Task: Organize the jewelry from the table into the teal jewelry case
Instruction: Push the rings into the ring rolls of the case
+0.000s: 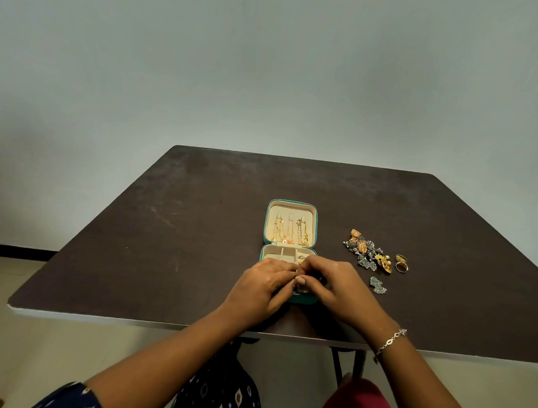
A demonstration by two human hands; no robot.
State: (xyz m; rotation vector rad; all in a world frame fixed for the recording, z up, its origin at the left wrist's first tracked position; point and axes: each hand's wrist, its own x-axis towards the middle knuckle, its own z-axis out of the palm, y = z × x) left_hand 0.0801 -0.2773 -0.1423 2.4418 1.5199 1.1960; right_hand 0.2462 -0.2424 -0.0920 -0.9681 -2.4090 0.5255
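Note:
The teal jewelry case lies open on the dark table. Gold chains hang in its cream lid. My left hand and my right hand meet over the case's lower tray, fingertips together, pinching a small gold piece between them; most of the tray is hidden. To the right lies a heap of silver and gold earrings. Two gold rings sit beside it. A single silver earring lies nearer me.
The table's near edge runs just under my wrists. A silver bracelet is on my right wrist. A red seat shows below the table at right.

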